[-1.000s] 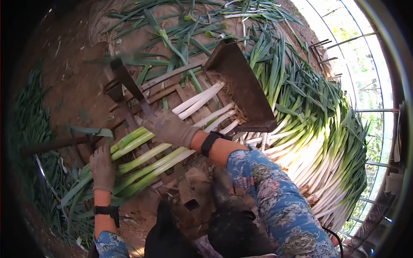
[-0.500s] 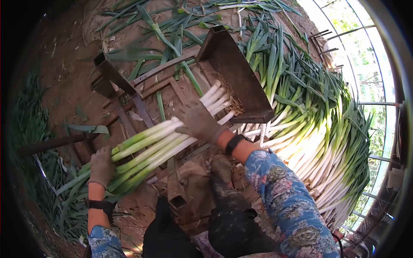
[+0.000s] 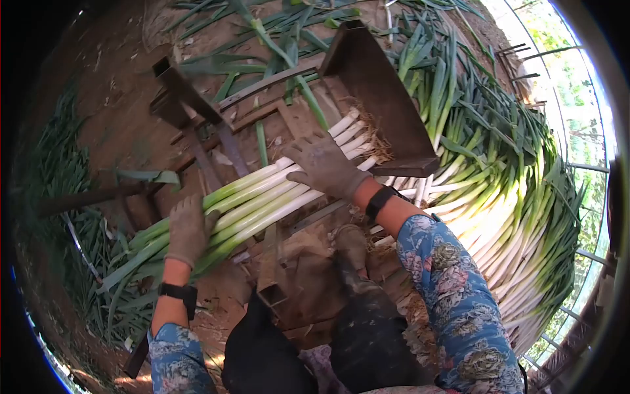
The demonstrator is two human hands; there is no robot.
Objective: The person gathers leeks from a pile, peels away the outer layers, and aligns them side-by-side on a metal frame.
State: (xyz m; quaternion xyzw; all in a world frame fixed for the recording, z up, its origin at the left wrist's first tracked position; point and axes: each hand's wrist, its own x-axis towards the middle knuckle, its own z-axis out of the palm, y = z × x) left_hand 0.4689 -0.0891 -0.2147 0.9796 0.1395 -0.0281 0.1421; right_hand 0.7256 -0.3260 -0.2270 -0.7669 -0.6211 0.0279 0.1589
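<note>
metal tray (image 3: 384, 98) ahead, leek pile (image 3: 505, 203) (right)
</note>
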